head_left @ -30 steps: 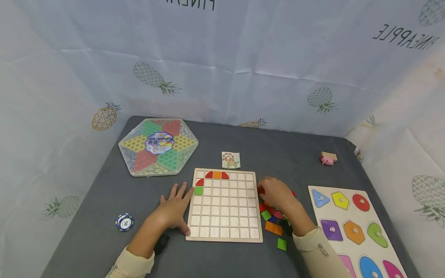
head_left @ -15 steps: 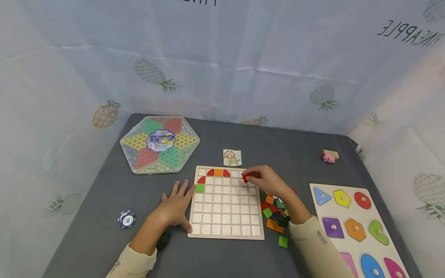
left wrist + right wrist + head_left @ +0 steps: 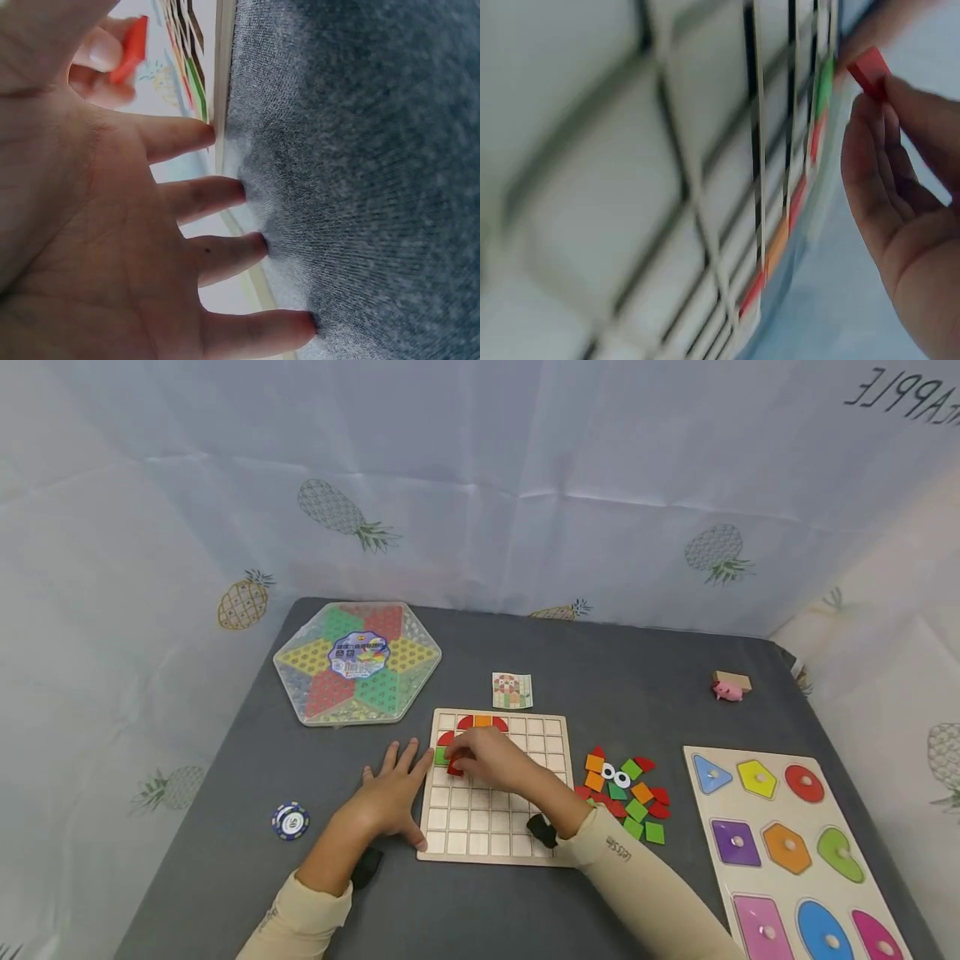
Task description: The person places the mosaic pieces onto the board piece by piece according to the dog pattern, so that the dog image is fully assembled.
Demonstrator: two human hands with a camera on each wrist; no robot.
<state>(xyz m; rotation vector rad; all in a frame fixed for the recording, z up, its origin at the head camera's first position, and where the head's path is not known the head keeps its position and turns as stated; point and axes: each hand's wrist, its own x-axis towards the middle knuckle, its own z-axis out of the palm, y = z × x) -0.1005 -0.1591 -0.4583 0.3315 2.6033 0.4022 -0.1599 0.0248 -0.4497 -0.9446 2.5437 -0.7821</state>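
Note:
A wooden grid board (image 3: 480, 843) lies on the dark cloth. In its top row an orange square (image 3: 483, 721) sits between two red rounded pieces (image 3: 465, 722); another red rounded piece (image 3: 446, 738) and a green square (image 3: 440, 756) lie in the left column. My left hand (image 3: 382, 797) rests at the board's left edge, fingers spread, fingertips on the cloth in the left wrist view. My right hand (image 3: 495, 760) reaches across the board, pinching a red tile (image 3: 868, 73) between thumb and fingers, close to the green square. That tile's full outline is partly covered by the fingers.
Several loose tiles (image 3: 636, 810) lie right of the board. Behind it is a small pattern card (image 3: 512, 691). A hexagonal game box (image 3: 358, 664), poker chips (image 3: 290, 821), a knobbed shape puzzle (image 3: 780, 810) and a pink pig figure (image 3: 727, 691) stand around.
My right hand has picked up a red tile from the loose pile and carried it leftward over the board to the left column. My left hand stays at the board's edge.

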